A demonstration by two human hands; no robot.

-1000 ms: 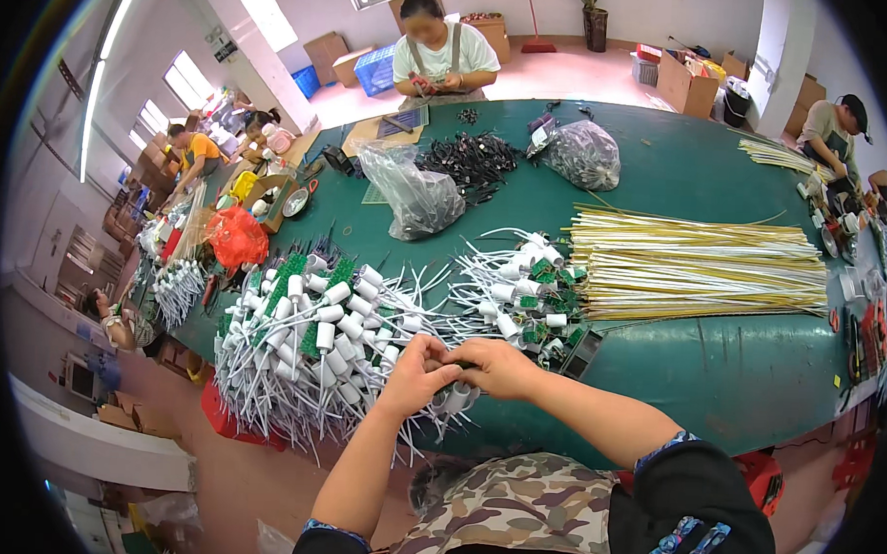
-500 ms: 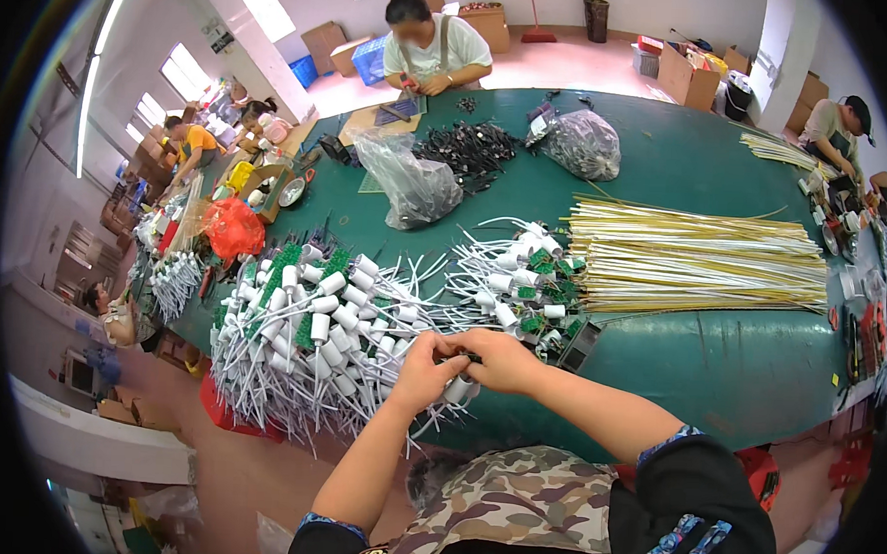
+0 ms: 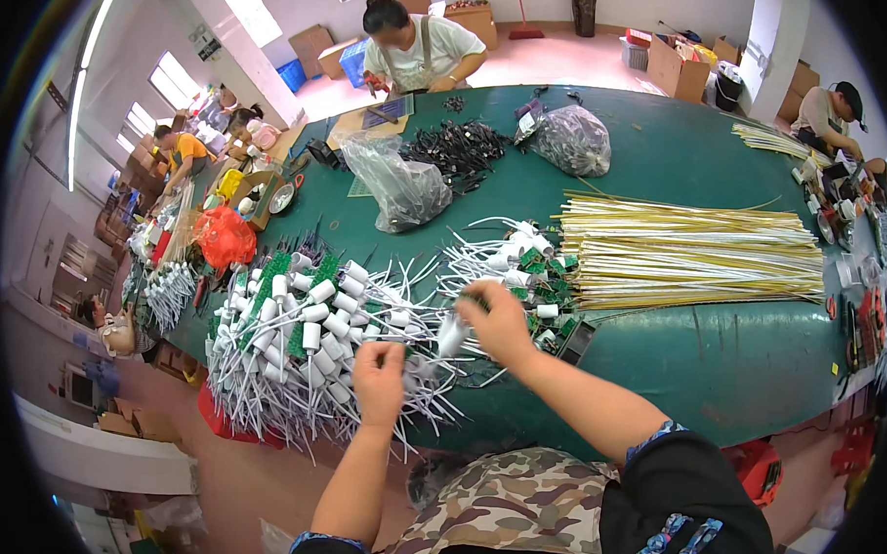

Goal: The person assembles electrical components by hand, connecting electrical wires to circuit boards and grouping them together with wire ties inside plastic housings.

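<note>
My right hand (image 3: 500, 328) is raised over the table, its fingers curled. A white cylindrical part (image 3: 451, 334), smeared by motion, hangs at its fingertips. Apart from it, my left hand (image 3: 379, 380) is closed, fingertips pressed together at the edge of a big pile of white cylinders with green circuit boards and white wires (image 3: 313, 313); what it holds, if anything, is hidden. A smaller heap of the same wired parts (image 3: 508, 260) lies just beyond my right hand.
Bundled white and yellow strips (image 3: 693, 252) lie to the right on the green table (image 3: 694, 369). A black box (image 3: 578, 342) stands near my right forearm. Farther off are plastic bags (image 3: 407, 193), black parts (image 3: 458, 152) and a red bag (image 3: 224, 235). Co-workers (image 3: 427, 50) sit around the table.
My hands were together at the near edge of the piles. They have parted: the right moved up and away with the white part, the left shifted slightly left.
</note>
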